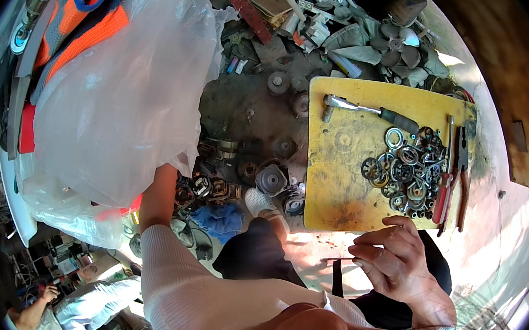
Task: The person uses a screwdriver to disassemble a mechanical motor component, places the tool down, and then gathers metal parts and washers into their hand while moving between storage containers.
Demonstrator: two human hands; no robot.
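Observation:
My left forearm point(160, 196) reaches into a large, cloudy plastic bag point(131, 80), which hides the hand and its fingers. Lower right, my right hand point(393, 259) is raised off the near edge of a yellow board point(332, 198). Its thumb and fingertips come together at what looks like a thin dark stick point(337, 259), too small to name surely. On the board lies a heap of small metal rings and gears point(409, 170). Beyond it is a ratchet wrench point(373, 110); to its right lie a red-handled screwdriver point(443, 196) and pliers point(463, 166).
Orange-and-grey knit gloves point(80, 17) rest at the bag's upper left. Scrap parts, including a fan blade point(394, 46), pile up at the back. Round metal parts point(271, 178) and a blue cloth point(217, 220) lie on the floor near my foot. Another person point(82, 300) is at lower left.

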